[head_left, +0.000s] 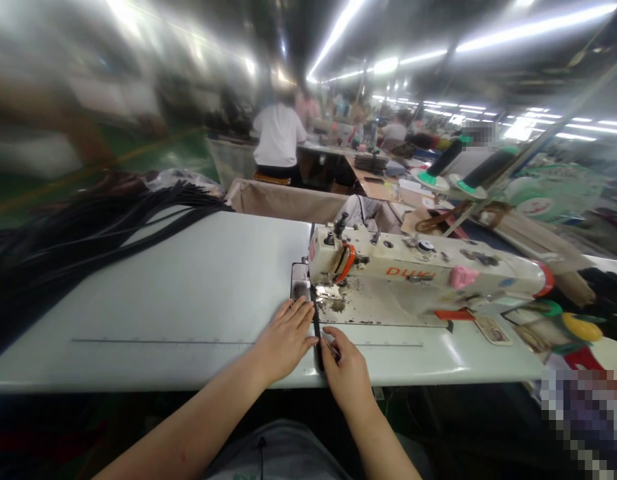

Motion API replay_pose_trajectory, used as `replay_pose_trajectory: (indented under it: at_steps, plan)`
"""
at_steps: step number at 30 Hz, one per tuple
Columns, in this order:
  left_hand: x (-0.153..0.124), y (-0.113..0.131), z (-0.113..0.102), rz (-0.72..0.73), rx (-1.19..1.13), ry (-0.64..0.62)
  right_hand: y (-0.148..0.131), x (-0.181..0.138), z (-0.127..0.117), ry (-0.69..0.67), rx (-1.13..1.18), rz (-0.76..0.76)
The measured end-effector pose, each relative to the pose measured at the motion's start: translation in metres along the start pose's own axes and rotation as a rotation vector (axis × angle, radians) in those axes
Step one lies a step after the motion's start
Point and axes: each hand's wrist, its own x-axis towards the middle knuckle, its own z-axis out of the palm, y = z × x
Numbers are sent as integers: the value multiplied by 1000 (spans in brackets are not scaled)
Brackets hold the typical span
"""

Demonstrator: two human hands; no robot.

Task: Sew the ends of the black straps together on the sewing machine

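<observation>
A narrow black strip runs from the front edge of the white table up to the presser foot of a sewing machine. My left hand lies flat just left of the strip, fingers stretched toward the needle plate, its thumb touching the strip's edge. At the strip's right side is my right hand, fingers curled and closed, thumb against the strip. Something small and dark, perhaps metal, shows between these fingers; its kind is unclear. The strip's far end is hidden under the machine head.
Many long black strips lie piled over the table's left side. A ruler scale marks the table front. Behind stands a fabric-lined bin. Thread cones rise at the back right. A person in a white shirt sits farther off.
</observation>
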Motion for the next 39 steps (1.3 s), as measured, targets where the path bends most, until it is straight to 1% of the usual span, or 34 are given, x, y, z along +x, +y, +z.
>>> replay_pose_trajectory:
  at_steps: [6, 13, 19, 23, 30, 34, 39]
  plan:
    - [0, 0, 1, -8, 32, -61, 3, 1, -1, 29, 117, 14]
    - [-1, 0, 1, -6, 47, -61, 0, 2, -3, 34, 139, 16]
    - [0, 1, -2, -14, 34, -73, 3, 1, -3, 35, 115, 13]
    - [0, -1, 1, -24, 14, -71, 4, 0, -2, 43, 111, 4]
    - [13, -9, 8, -76, -12, -87, 6, -1, -1, 35, 115, 4]
    - [22, -15, 6, -98, -16, -120, 7, -2, 0, 30, 118, 11]
    - [27, -19, 2, -123, -33, -102, 4, -3, -2, 30, 119, 16]
